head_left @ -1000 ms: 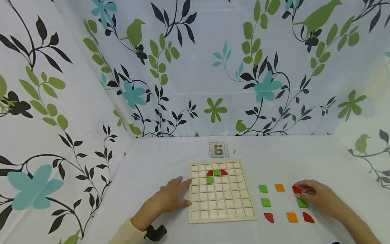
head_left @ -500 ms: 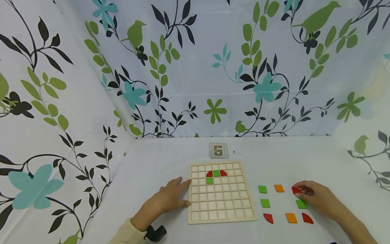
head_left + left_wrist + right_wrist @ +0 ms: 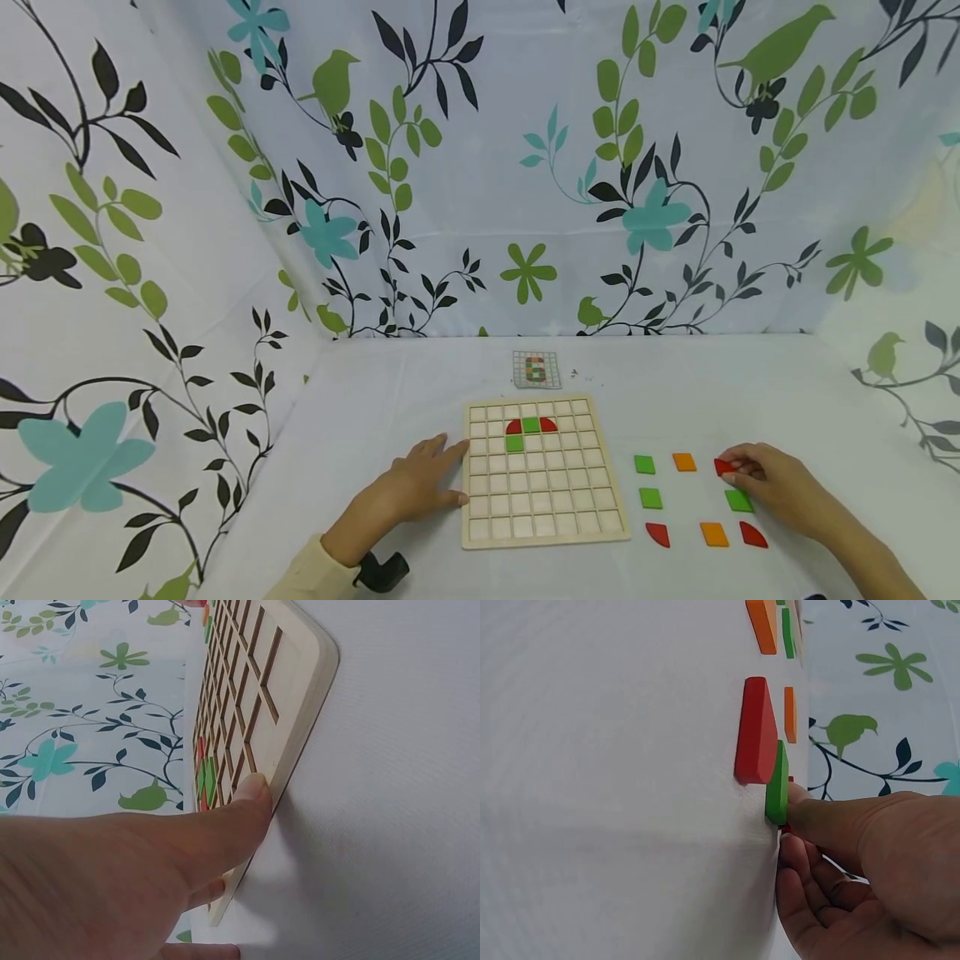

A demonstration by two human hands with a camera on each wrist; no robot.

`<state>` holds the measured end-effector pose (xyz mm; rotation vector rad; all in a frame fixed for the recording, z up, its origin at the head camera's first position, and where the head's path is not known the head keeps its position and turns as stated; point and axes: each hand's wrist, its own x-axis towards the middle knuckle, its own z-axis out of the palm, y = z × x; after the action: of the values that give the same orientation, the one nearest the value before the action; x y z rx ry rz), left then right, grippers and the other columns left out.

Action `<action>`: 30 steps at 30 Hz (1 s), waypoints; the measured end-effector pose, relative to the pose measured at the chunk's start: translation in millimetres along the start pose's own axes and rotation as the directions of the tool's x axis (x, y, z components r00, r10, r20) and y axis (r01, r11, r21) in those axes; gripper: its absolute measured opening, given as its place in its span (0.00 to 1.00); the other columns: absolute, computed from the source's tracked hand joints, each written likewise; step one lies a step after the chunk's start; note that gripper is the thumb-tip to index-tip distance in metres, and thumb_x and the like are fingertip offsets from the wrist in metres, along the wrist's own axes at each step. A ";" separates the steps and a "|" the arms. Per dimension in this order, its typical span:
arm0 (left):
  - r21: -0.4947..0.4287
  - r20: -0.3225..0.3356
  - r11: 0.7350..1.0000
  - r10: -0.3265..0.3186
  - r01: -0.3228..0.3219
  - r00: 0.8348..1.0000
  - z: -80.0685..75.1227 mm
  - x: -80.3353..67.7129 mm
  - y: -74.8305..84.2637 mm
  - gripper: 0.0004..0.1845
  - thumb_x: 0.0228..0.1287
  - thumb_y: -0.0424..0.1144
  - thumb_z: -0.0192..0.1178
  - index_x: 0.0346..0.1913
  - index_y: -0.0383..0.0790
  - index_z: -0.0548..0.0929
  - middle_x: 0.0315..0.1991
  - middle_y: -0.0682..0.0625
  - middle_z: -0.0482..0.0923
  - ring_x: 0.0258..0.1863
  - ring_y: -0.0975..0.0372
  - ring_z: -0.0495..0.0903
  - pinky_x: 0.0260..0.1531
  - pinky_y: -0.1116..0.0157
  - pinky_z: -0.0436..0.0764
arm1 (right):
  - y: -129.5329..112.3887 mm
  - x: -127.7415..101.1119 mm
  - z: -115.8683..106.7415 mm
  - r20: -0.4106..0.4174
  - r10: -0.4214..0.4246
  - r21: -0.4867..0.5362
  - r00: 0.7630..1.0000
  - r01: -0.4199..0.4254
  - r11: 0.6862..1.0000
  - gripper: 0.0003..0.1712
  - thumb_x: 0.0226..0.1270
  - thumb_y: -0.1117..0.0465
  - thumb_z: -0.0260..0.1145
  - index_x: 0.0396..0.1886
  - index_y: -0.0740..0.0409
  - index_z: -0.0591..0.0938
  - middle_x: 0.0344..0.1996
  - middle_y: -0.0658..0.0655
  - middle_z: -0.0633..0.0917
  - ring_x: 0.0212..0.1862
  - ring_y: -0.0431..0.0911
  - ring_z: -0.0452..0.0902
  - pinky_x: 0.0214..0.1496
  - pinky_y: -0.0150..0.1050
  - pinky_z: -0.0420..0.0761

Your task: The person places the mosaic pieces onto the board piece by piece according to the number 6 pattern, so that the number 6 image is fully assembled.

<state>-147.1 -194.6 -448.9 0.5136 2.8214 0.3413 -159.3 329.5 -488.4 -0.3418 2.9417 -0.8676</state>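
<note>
My left hand (image 3: pixel 420 482) lies at the left side of the square wooden grid board (image 3: pixel 517 542), fingers extended and fingertips at its edge. In the left wrist view the thumb (image 3: pixel 251 791) rests on the board's frame. Two red quarter-circle tiles (image 3: pixel 548 424) flank a green square tile (image 3: pixel 531 425) in one row of the grid. Another green square (image 3: pixel 514 443) sits under the left red one. To the right of the board, my right hand (image 3: pixel 780 487) pinches a red quarter-circle tile (image 3: pixel 722 467) between thumb and fingers, which partly hide it. Just below lies a green square (image 3: pixel 738 501).
Several loose tiles lie right of the board: green squares (image 3: pixel 651 498), orange squares (image 3: pixel 715 534) and red quarter circles (image 3: pixel 753 535). A small pattern card (image 3: pixel 536 370) lies behind the board. A leaf-printed curtain (image 3: pixel 450 167) closes off the back.
</note>
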 end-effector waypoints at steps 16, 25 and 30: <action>-0.033 0.021 0.999 -0.033 0.033 0.999 -3.1 -1.2 2.1 0.41 0.64 0.57 0.65 0.76 0.46 0.65 0.74 0.35 0.58 0.73 0.42 0.57 0.59 0.31 0.62 | -25.9 16.2 1.6 0.022 -0.022 0.031 1.000 0.021 0.999 0.17 0.65 0.59 0.73 0.51 0.61 0.82 0.40 0.50 0.82 0.41 0.47 0.75 0.43 0.38 0.83; -0.034 0.014 0.999 -0.026 0.027 1.000 -1.3 0.2 -0.6 0.41 0.65 0.58 0.65 0.77 0.47 0.64 0.75 0.36 0.57 0.73 0.42 0.56 0.59 0.31 0.62 | -50.2 28.0 7.4 0.002 -0.068 0.057 0.998 0.068 0.996 0.14 0.66 0.63 0.71 0.50 0.61 0.83 0.41 0.50 0.82 0.43 0.46 0.77 0.46 0.42 0.83; -0.022 0.000 1.000 -0.002 0.002 1.000 -0.3 0.6 -2.1 0.42 0.64 0.58 0.65 0.76 0.47 0.65 0.74 0.36 0.59 0.72 0.42 0.58 0.57 0.31 0.64 | -68.4 35.2 11.9 -0.013 -0.090 0.065 0.996 0.090 0.994 0.14 0.66 0.65 0.71 0.50 0.61 0.83 0.42 0.51 0.82 0.44 0.47 0.77 0.48 0.43 0.83</action>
<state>-148.4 -196.3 -449.2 0.5065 2.8142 0.3722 -178.9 259.3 -461.1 -0.4706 2.9186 -0.9770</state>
